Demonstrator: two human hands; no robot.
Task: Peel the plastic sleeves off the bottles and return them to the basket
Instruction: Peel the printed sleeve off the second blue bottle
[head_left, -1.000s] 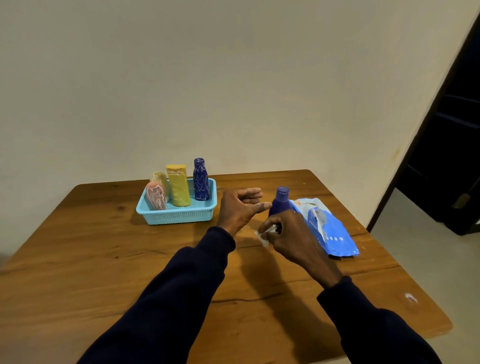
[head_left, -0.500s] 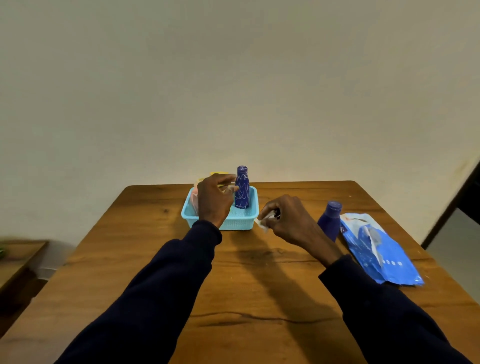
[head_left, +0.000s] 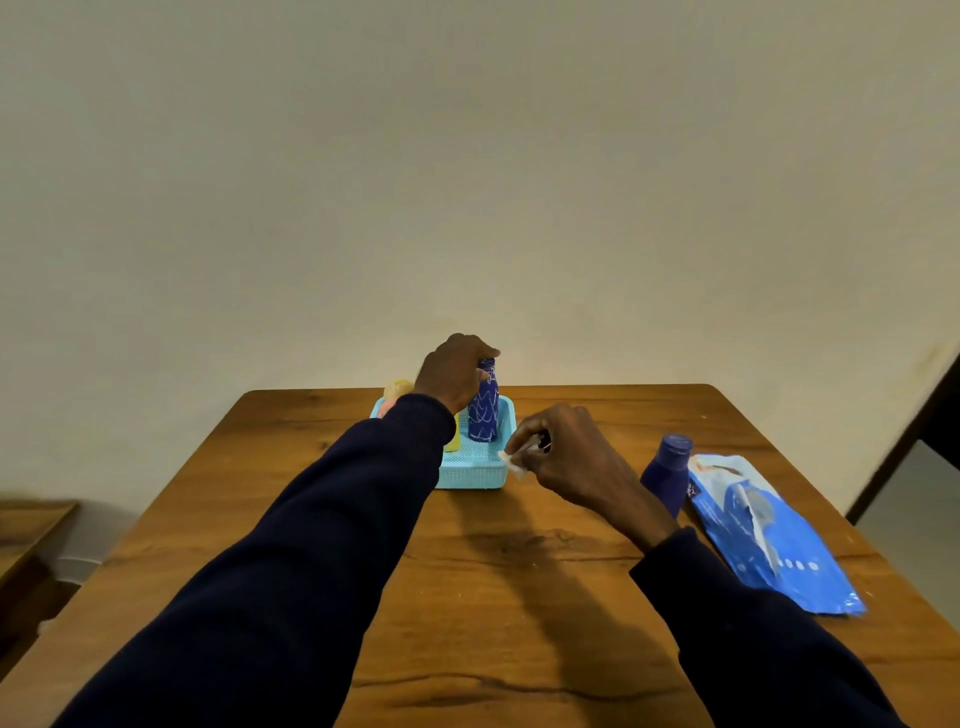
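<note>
**While the left hand grips a patterned bottle in the basket, the right pinches a white scrap**

Where the left hand (head_left: 452, 371) reaches farthest forward, its fingers curl over the cap and neck of a dark blue bottle with a white zigzag sleeve (head_left: 483, 415). This bottle stands upright in the light blue basket (head_left: 472, 467), directly under that hand. A yellow bottle (head_left: 453, 439) shows in the basket just beside the left wrist, mostly hidden by the dark sleeve. A pale yellow bottle top (head_left: 397, 388) and something pink (head_left: 383, 410) peek out on the outer side of the same wrist.

The right hand (head_left: 566, 457) hangs above the desk (head_left: 493, 597), just to the right of the basket's near corner. Its thumb and fingertips pinch a small white scrap (head_left: 511, 461); what the scrap is cannot be told.

Just outside the right wrist, a plain blue bottle (head_left: 667, 475) stands upright on the desk. A blue plastic wrapper (head_left: 769, 535) lies flat and crumpled beside it, farther to the right of the right forearm.
</note>
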